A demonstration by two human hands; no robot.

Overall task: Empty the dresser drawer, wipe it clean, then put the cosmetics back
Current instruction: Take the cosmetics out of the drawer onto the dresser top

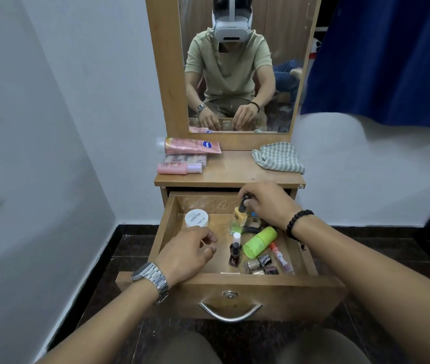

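The wooden drawer [171, 224] stands pulled out below the dresser top. Inside lie a white round jar [196, 218], a dark nail polish bottle [234, 252], a green tube [259, 241], several small glitter bottles [259, 265] and a thin red-capped tube [280, 256]. My right hand [269, 203] grips the black cap of a small yellow bottle [240, 216] at the drawer's back. My left hand [190, 252] hovers over the drawer's left front, just below the white jar, fingers curled and holding nothing.
On the dresser top [229, 172] lie a pink tube [192, 146], a pink bottle [179, 168] and a striped cloth [278, 156]. A mirror [237, 64] rises behind. A blue curtain [381, 56] hangs at the right; white wall at the left.
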